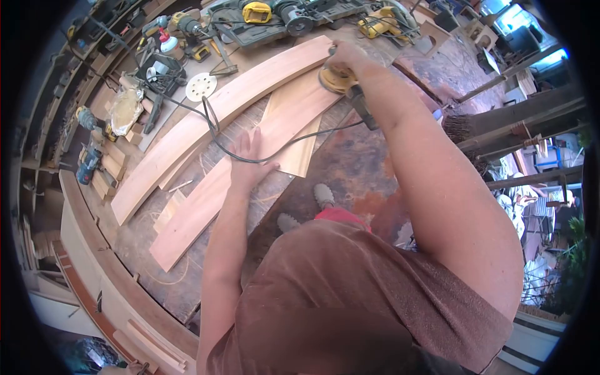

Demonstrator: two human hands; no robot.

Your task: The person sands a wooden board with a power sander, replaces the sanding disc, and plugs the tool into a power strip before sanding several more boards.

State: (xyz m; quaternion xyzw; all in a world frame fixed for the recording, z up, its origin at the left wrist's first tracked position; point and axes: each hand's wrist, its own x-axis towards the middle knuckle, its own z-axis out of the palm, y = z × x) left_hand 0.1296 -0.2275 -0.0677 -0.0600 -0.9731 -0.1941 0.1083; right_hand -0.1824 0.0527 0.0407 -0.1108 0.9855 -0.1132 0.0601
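My right hand (345,56) is wrapped round a yellow and black orbital sander (336,81), whose pad rests at the far end of a pale wooden board (203,209). Flat on the middle of that same board lies my left hand (247,164), fingers spread. A dark power cord (300,139) loops across the board near the left hand. Behind it stretches a second long plank (244,90), roughly parallel. Under the worked board, a lighter wood piece (301,153) sticks out crosswise.
Along the back of the workbench (181,287) are a white perforated disc (200,87), a drill (187,25), an open black tool case (250,31) and a yellow power tool (378,24). A blue tool (87,165) lies at the left. Timber posts (519,112) stand right.
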